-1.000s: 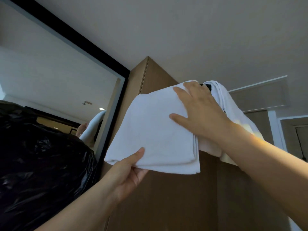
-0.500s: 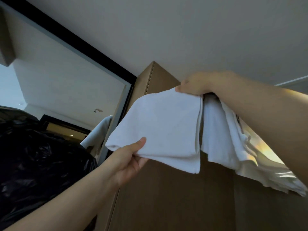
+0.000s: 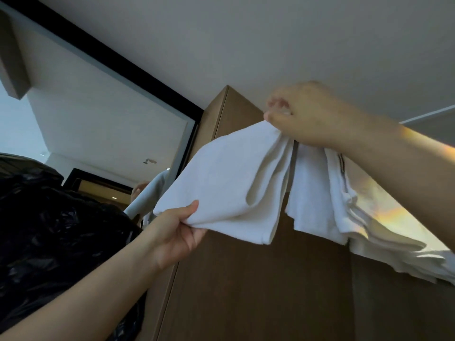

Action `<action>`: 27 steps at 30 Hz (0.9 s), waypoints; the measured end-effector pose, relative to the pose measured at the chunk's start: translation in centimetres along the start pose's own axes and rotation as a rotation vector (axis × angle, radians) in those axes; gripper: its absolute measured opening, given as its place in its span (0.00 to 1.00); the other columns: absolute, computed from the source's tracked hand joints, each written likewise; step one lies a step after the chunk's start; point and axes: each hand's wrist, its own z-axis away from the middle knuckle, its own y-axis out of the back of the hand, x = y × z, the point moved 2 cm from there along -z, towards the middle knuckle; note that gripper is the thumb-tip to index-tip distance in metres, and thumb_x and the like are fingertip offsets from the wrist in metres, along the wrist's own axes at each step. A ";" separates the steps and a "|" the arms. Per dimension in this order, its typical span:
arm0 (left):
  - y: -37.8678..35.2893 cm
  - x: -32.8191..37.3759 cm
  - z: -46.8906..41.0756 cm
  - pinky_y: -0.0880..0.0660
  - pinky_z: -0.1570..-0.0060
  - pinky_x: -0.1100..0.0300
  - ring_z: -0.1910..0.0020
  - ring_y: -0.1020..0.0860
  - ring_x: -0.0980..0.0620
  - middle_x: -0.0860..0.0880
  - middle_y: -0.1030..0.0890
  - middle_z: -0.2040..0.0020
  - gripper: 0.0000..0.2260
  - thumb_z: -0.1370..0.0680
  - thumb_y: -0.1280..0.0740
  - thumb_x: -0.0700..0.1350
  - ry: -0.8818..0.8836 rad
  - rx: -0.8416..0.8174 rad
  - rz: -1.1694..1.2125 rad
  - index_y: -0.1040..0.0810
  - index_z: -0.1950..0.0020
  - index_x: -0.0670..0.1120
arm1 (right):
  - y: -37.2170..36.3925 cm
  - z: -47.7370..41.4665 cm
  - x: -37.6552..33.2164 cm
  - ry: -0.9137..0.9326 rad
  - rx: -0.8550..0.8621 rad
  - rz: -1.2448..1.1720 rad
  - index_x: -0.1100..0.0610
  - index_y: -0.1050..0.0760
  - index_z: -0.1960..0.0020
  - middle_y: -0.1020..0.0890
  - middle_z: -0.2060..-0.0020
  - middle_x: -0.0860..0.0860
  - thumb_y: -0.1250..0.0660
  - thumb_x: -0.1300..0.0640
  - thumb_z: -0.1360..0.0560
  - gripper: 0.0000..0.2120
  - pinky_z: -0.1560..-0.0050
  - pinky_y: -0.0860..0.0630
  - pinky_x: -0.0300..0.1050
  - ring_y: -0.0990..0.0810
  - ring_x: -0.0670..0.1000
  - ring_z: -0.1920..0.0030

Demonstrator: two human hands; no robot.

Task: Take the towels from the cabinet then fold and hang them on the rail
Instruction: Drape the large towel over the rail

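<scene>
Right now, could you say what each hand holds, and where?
Folded white cloth towel: left hand pinches its lower corner, right hand its top edge.

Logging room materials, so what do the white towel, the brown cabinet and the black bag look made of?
White towel: soft cotton-like cloth, matte; it drapes and creases limply. Brown cabinet: wood or wood-look laminate, matte and flat; can't tell which. Black bag: thin plastic film, glossy, with crinkled highlights.

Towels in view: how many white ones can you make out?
2 for certain. One folded towel is gripped by the left hand and right hand; a second towel hangs just right of it. Its layered edges may hide more. The mirror shows a reflection only.
</scene>
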 end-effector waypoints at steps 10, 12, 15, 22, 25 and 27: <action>-0.4 0.4 1.1 0.17 0.60 0.51 0.49 0.17 0.44 0.40 0.17 0.45 0.15 0.22 0.34 0.35 -0.107 0.195 -0.118 0.27 0.36 0.37 | -1.6 7.5 1.4 -0.385 -0.097 -0.560 0.58 0.19 0.55 0.14 0.65 0.51 0.37 0.58 0.24 0.08 0.48 0.19 0.53 0.15 0.47 0.62; 0.0 0.9 1.5 0.18 0.63 0.53 0.48 0.17 0.43 0.40 0.20 0.41 0.22 0.23 0.32 0.34 -0.201 0.252 -0.219 0.32 0.31 0.39 | -2.3 7.9 1.3 -0.415 -0.201 -0.604 0.56 0.19 0.53 0.14 0.64 0.50 0.37 0.57 0.23 0.08 0.46 0.19 0.53 0.15 0.44 0.63; 0.1 1.5 2.3 0.18 0.65 0.52 0.48 0.18 0.42 0.40 0.25 0.36 0.32 0.24 0.32 0.33 -0.281 0.296 -0.300 0.43 0.25 0.47 | -3.1 8.2 1.6 -0.527 -0.304 -0.764 0.56 0.20 0.51 0.13 0.60 0.53 0.36 0.58 0.22 0.07 0.43 0.20 0.54 0.14 0.47 0.60; 0.5 1.9 3.7 0.18 0.62 0.56 0.44 0.22 0.45 0.53 0.38 0.36 0.49 0.27 0.26 0.39 -0.397 0.310 -0.710 0.59 0.21 0.55 | -3.8 9.4 2.9 -0.734 -0.255 -0.829 0.63 0.22 0.50 0.16 0.55 0.60 0.36 0.61 0.22 0.07 0.45 0.19 0.52 0.14 0.52 0.58; 0.8 1.8 4.2 0.17 0.59 0.55 0.43 0.22 0.45 0.49 0.32 0.34 0.43 0.29 0.24 0.41 -0.403 0.283 -0.820 0.46 0.22 0.49 | -4.0 9.5 2.4 -0.688 -0.265 -0.731 0.62 0.23 0.50 0.17 0.57 0.59 0.37 0.57 0.22 0.09 0.45 0.20 0.53 0.14 0.53 0.59; 0.9 1.8 4.4 0.18 0.53 0.51 0.42 0.21 0.42 0.43 0.29 0.32 0.36 0.29 0.24 0.41 -0.362 0.264 -0.836 0.38 0.25 0.43 | -4.2 9.6 2.2 -0.633 -0.264 -0.598 0.61 0.25 0.53 0.17 0.58 0.58 0.39 0.55 0.21 0.10 0.44 0.21 0.56 0.15 0.56 0.57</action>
